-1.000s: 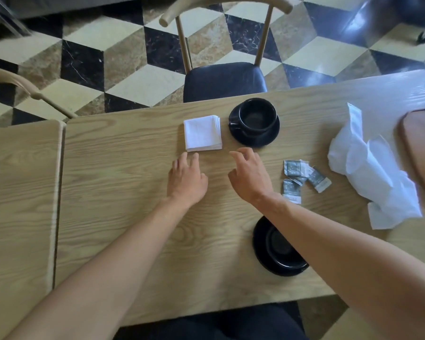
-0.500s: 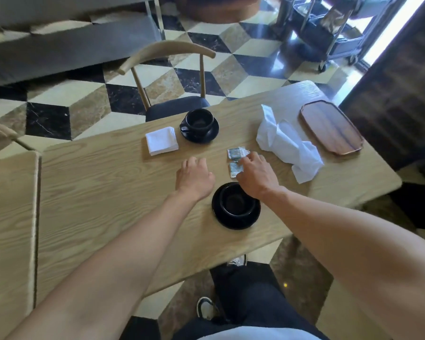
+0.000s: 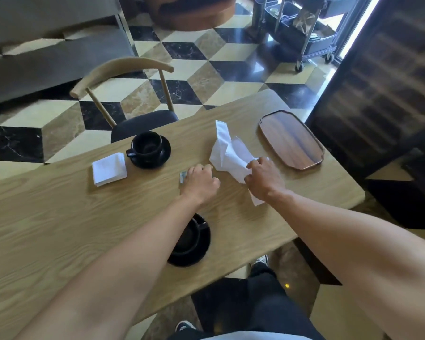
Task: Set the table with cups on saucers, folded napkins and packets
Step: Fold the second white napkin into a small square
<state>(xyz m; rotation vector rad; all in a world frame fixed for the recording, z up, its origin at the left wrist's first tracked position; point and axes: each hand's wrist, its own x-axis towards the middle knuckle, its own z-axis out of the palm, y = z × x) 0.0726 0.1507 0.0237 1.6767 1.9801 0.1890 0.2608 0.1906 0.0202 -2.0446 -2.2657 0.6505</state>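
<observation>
Gripping the loose napkin [image 3: 227,153] with the right hand [image 3: 264,179], curled left hand [image 3: 201,181] resting over packets [image 3: 182,177] mid-desk [image 3: 59,217], its grip unclear.

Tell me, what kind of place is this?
Probably a café or restaurant dining room: a wooden table set with a cup on a saucer, a patterned marble floor, and a wheeled service cart behind.
</observation>
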